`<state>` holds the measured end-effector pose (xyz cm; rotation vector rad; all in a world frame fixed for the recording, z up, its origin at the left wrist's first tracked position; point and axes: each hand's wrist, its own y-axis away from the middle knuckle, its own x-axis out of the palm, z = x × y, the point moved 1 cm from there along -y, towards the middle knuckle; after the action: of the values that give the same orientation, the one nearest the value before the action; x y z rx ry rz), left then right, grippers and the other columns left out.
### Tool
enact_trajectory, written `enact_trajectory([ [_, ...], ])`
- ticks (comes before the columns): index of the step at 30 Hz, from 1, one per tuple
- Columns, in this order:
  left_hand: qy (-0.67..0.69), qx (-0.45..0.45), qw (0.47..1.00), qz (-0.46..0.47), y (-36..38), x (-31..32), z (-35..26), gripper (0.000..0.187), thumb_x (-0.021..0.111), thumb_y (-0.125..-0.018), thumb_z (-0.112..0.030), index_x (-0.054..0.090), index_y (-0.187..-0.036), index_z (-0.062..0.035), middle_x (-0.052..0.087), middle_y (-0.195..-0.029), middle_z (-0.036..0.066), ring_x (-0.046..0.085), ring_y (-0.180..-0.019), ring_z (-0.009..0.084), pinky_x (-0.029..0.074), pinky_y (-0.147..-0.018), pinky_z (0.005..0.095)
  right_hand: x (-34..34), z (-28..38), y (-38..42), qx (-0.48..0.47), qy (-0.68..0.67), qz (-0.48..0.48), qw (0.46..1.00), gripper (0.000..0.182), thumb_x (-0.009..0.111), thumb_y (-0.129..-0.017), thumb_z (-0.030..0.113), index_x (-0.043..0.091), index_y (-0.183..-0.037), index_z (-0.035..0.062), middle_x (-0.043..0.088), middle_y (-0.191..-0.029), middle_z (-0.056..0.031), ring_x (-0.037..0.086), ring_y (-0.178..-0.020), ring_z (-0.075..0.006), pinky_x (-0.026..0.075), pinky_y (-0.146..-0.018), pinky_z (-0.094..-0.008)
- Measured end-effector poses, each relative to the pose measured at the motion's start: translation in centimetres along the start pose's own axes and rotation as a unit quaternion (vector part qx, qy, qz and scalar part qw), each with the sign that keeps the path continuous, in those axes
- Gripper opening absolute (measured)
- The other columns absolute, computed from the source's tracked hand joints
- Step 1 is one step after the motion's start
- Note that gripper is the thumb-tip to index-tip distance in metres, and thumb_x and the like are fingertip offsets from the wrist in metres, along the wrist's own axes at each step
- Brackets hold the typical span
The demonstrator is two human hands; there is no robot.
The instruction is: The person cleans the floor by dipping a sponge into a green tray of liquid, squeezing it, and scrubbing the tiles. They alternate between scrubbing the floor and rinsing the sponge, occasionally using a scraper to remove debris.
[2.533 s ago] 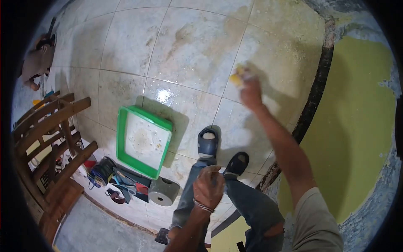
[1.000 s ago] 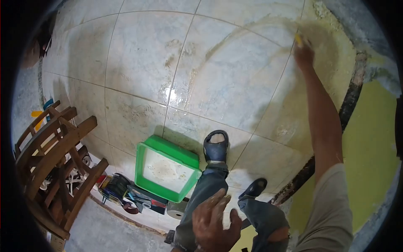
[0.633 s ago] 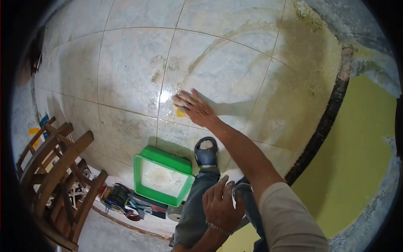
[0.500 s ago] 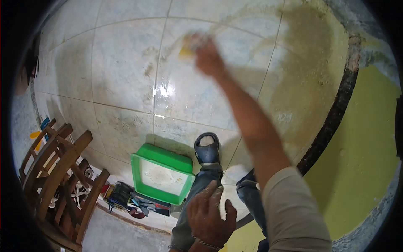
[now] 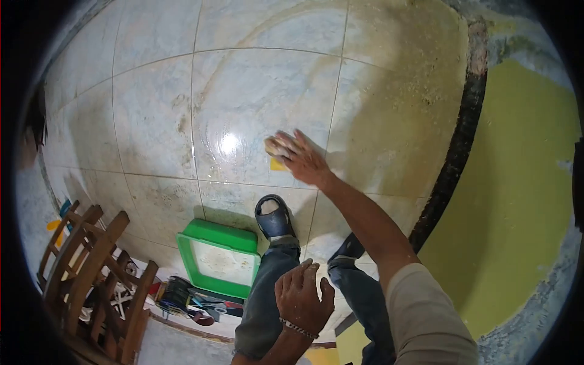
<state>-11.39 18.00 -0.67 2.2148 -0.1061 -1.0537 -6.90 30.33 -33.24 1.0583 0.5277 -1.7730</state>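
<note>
At far left stands a wooden chair (image 5: 91,274), with a heap of tools (image 5: 188,298) beside it. Next comes a green tray (image 5: 210,234) on the tiled floor (image 5: 152,121), just beside a sandal (image 5: 274,216). The left hand (image 5: 301,298) rests on the knee, fingers loosely open, holding nothing. Further right, the right hand (image 5: 301,159) presses a yellow sponge (image 5: 277,163) flat against the wet tiles, fingers spread over it.

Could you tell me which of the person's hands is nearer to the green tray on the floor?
Left. The left hand rests on the knee just beside the green tray; the right hand presses a sponge farther up.
</note>
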Motion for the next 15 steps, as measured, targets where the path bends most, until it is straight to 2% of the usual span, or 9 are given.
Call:
enact_trajectory([
  [2, -0.019, -0.002, 1.000, 0.008, -0.4, -0.1, 0.1, 0.031, 0.066, -0.079, -0.014, 0.065, -0.107, -0.0031, 0.067, -0.114, 0.014, 0.062, -0.106, 0.0309, 0.044, -0.095, 0.0442, -0.1, -5.9, -3.1, 0.030, 0.001, -0.104, 0.994, 0.051, 0.047, -0.089, 0.011, 0.053, -0.139, 0.0163, 0.035, -0.157, -0.0045, 0.030, -0.146, -0.0246, 0.017, -0.122, -0.0507],
  [3, -0.021, -0.009, 1.000, 0.007, -0.3, 0.0, 0.1, 0.031, 0.066, -0.078, -0.013, 0.065, -0.107, -0.0032, 0.067, -0.113, 0.014, 0.063, -0.106, 0.0312, 0.044, -0.095, 0.0445, -1.1, -10.0, -4.4, 0.139, 0.171, -0.098, 0.970, 0.049, 0.048, -0.087, 0.010, 0.056, -0.135, 0.0154, 0.042, -0.152, -0.0105, 0.038, -0.141, -0.0249, 0.021, -0.119, -0.0559],
  [5, -0.038, -0.006, 0.999, 0.018, 0.1, 0.5, 0.0, 0.031, 0.067, -0.078, -0.013, 0.065, -0.107, -0.0032, 0.067, -0.113, 0.014, 0.063, -0.105, 0.0313, 0.044, -0.095, 0.0447, -7.2, -18.9, -4.5, 0.271, 0.246, -0.074, 0.928, 0.045, 0.052, -0.088, 0.016, 0.059, -0.132, 0.0134, 0.056, -0.137, -0.0169, 0.048, -0.132, -0.0311, 0.026, -0.109, -0.0652],
  [6, -0.043, 0.005, 0.999, 0.016, 0.0, 0.7, -0.4, 0.031, 0.067, -0.078, -0.013, 0.065, -0.107, -0.0032, 0.068, -0.113, 0.014, 0.063, -0.105, 0.0314, 0.044, -0.094, 0.0450, -11.8, -21.2, -3.5, 0.318, 0.184, -0.054, 0.928, 0.048, 0.051, -0.089, 0.016, 0.054, -0.137, 0.0121, 0.048, -0.146, -0.0159, 0.041, -0.138, -0.0338, 0.025, -0.112, -0.0634],
  [8, -0.035, 0.020, 0.999, 0.027, 0.6, 1.5, -1.1, 0.030, 0.067, -0.078, -0.013, 0.065, -0.107, -0.0029, 0.068, -0.112, 0.014, 0.063, -0.105, 0.0313, 0.044, -0.094, 0.0444, -15.8, -23.7, 0.4, 0.272, 0.338, -0.215, 0.875, 0.045, 0.053, -0.096, 0.020, 0.051, -0.138, 0.0056, 0.053, -0.140, -0.0198, 0.050, -0.128, -0.0334, 0.042, -0.104, -0.0474],
  [9, -0.030, 0.028, 0.998, 0.042, 1.0, 2.1, -1.1, 0.030, 0.065, -0.080, -0.015, 0.065, -0.107, -0.0023, 0.067, -0.112, 0.014, 0.063, -0.105, 0.0308, 0.044, -0.094, 0.0444, -16.5, -23.8, 2.8, 0.275, 0.343, -0.214, 0.872, 0.045, 0.053, -0.096, 0.020, 0.051, -0.138, 0.0056, 0.053, -0.140, -0.0198, 0.050, -0.128, -0.0334, 0.042, -0.104, -0.0474],
  [11, -0.027, 0.043, 0.997, 0.055, 1.5, 2.9, -1.1, 0.029, 0.064, -0.081, -0.017, 0.065, -0.107, -0.0017, 0.067, -0.113, 0.014, 0.062, -0.104, 0.0303, 0.043, -0.094, 0.0443, -15.7, -21.2, 7.7, 0.212, 0.240, -0.243, 0.916, 0.055, 0.051, -0.089, 0.013, 0.046, -0.144, 0.0121, 0.035, -0.155, -0.0165, 0.032, -0.144, -0.0348, 0.022, -0.116, -0.0619],
  [13, -0.041, 0.047, 0.996, 0.056, 1.5, 3.7, -1.1, 0.029, 0.063, -0.082, -0.017, 0.064, -0.106, -0.0015, 0.067, -0.111, 0.014, 0.063, -0.104, 0.0308, 0.043, -0.094, 0.0446, -13.3, -14.4, 12.6, 0.187, 0.208, -0.151, 0.948, 0.063, 0.050, -0.087, 0.008, 0.039, -0.149, 0.0135, 0.025, -0.160, -0.0173, 0.024, -0.148, -0.0357, 0.019, -0.118, -0.0600],
  [15, -0.049, 0.054, 0.995, 0.070, 1.8, 3.8, -1.6, 0.029, 0.064, -0.081, -0.016, 0.064, -0.107, -0.0022, 0.068, -0.111, 0.014, 0.063, -0.104, 0.0310, 0.044, -0.094, 0.0438, -6.8, -6.9, 17.8, 0.142, 0.111, -0.102, 0.978, 0.061, 0.048, -0.088, 0.005, 0.040, -0.147, 0.0133, 0.026, -0.159, -0.0187, 0.023, -0.148, -0.0360, 0.017, -0.119, -0.0609],
])
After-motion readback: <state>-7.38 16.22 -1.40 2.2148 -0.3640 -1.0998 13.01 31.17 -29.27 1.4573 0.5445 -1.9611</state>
